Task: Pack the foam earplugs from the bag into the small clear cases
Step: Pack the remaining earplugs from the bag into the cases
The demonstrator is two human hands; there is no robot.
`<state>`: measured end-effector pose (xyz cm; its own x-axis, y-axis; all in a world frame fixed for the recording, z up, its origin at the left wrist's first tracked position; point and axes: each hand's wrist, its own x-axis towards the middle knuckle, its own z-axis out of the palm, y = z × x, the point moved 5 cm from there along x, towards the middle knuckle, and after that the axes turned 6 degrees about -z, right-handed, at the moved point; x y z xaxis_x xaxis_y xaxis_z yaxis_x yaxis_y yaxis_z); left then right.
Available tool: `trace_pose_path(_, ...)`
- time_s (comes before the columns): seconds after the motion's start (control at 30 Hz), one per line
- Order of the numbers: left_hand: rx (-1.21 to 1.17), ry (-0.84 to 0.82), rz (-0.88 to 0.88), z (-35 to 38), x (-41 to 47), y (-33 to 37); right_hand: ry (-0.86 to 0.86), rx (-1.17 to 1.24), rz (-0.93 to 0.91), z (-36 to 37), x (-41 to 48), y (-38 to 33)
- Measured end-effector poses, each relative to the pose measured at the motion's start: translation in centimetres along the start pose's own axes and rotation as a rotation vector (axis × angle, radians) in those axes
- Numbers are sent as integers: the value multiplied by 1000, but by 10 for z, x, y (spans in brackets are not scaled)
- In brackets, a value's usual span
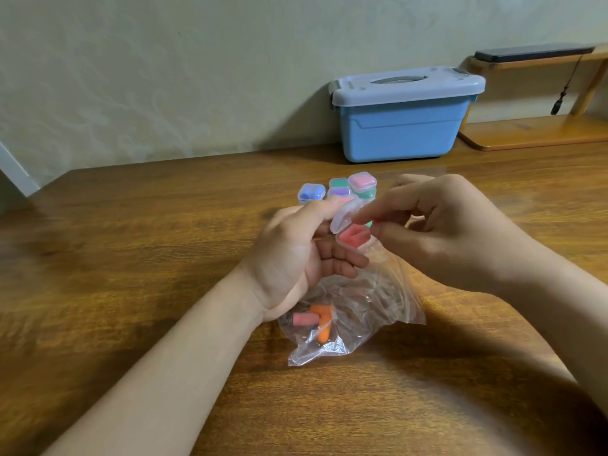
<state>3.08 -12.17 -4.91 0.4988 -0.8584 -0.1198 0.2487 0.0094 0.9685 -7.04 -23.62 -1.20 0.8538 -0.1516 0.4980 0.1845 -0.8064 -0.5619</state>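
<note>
My left hand (296, 255) holds a small clear case (353, 236) with red foam earplugs inside, above the bag. Its hinged lid (342, 218) stands open. My right hand (444, 232) touches that lid with index finger and thumb. A crumpled clear plastic bag (358, 307) lies on the table under both hands, with a pink earplug (306, 319) and orange earplugs (322, 324) in it. Behind the hands stand several filled cases: a blue one (311, 192), a green one (339, 183), a purple one (339, 191) and a pink one (362, 181).
The wooden table (131, 258) runs to a wall at the back. A blue storage box with a grey lid (404, 116) stands at the back right. Beside it is a wooden stand (539, 130) carrying a dark flat device (533, 51).
</note>
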Motion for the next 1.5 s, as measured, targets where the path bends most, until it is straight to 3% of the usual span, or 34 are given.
trace_pose_path(0.17,24,42,13,-3,-1,-1,173,-39,44,-14,1,4)
trace_pose_path(0.3,83,44,29,-4,-2,-1,201,-44,45,-16,0,4)
trace_pose_path(0.6,112,56,45,-3,-3,1,25,1,-49,-4,-1,-1)
trace_pose_path(0.77,11,24,20,-5,-1,1,-70,38,-90,1,-2,-4)
trace_pose_path(1.5,-39,-44,-4,-3,-1,0,-16,-53,-185,0,-1,-10)
